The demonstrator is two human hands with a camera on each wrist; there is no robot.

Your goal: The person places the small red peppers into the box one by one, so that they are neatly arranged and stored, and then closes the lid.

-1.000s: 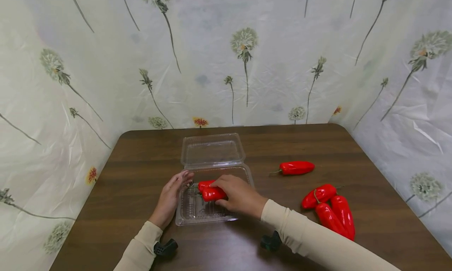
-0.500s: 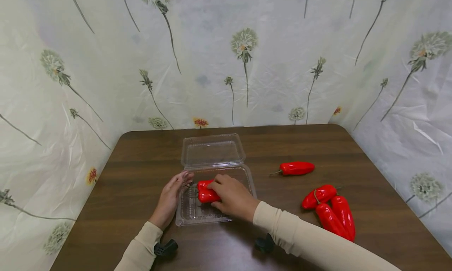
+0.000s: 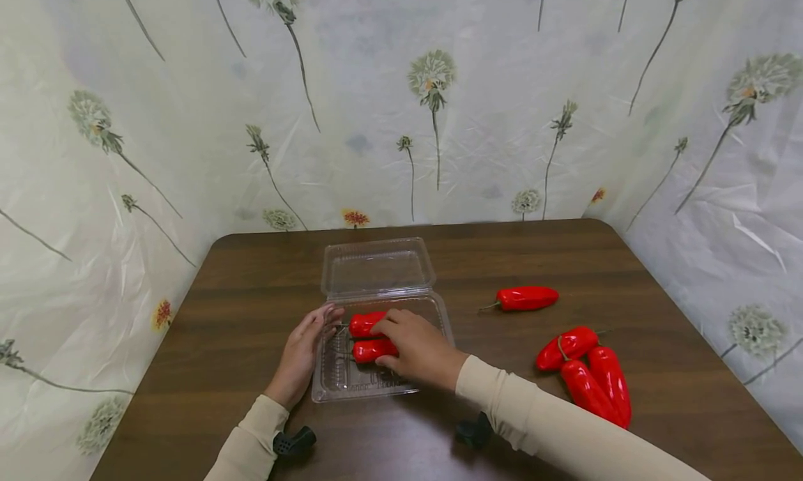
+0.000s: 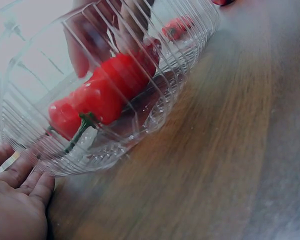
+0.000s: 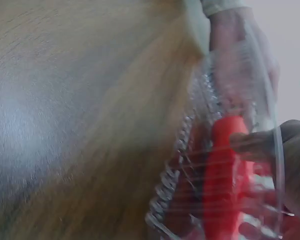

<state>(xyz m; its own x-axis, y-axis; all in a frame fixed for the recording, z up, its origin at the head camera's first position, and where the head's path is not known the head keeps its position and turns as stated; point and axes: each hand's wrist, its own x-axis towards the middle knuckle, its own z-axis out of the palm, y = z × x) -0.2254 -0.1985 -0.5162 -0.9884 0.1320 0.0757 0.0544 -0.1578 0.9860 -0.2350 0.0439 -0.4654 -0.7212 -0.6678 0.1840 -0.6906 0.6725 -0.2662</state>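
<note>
A clear plastic clamshell container (image 3: 332, 389) lies on the table with its lid (image 3: 378, 266) folded back. Two red peppers are inside, stems to the left: a far one (image 3: 365, 323) and a near one (image 3: 370, 350). My right hand (image 3: 422, 348) reaches in from the right and grips the near pepper, covering the right ends of both. In the right wrist view its thumb (image 5: 255, 142) presses that pepper's side. My left hand (image 3: 303, 355) rests with extended fingers against the container's left wall; the left wrist view shows these fingers (image 4: 40, 187) under the ribbed corner.
Right of the container lies a single red pepper (image 3: 527, 298). Nearer, three more form a pile, one of them a pepper (image 3: 610, 380) partly under the right sleeve (image 3: 552, 411). A flower-printed sheet (image 3: 483, 139) hangs around the table's back and sides.
The two peppers in the container lay together earlier; now a gap shows between them, the far one shifted back. My right hand moved slightly left. The left hand stayed still.
</note>
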